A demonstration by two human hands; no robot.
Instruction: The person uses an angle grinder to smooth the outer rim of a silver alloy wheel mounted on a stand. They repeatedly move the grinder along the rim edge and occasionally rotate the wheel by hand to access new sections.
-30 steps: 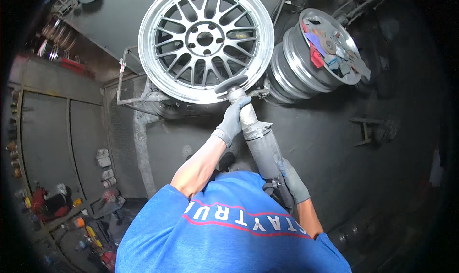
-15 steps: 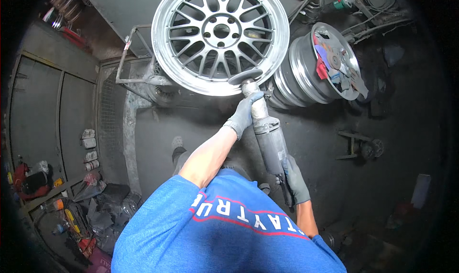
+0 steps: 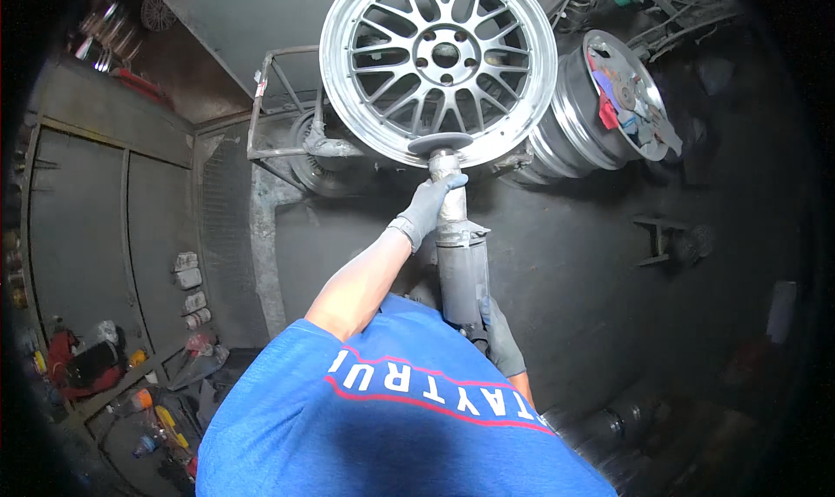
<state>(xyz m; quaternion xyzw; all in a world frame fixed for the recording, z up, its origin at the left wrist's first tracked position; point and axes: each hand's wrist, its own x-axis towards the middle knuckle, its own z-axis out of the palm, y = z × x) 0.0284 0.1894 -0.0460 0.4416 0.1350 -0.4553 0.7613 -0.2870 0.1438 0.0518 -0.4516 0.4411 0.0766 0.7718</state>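
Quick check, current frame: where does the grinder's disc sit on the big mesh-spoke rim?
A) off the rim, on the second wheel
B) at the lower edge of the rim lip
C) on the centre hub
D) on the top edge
B: the disc of the grinder meets the bottom of the silver rim, held by the gloved left hand near its head.

ahead: wheel (image 3: 437, 60) blocks | right: second wheel (image 3: 609, 106) (close) | left: metal frame (image 3: 278, 106)
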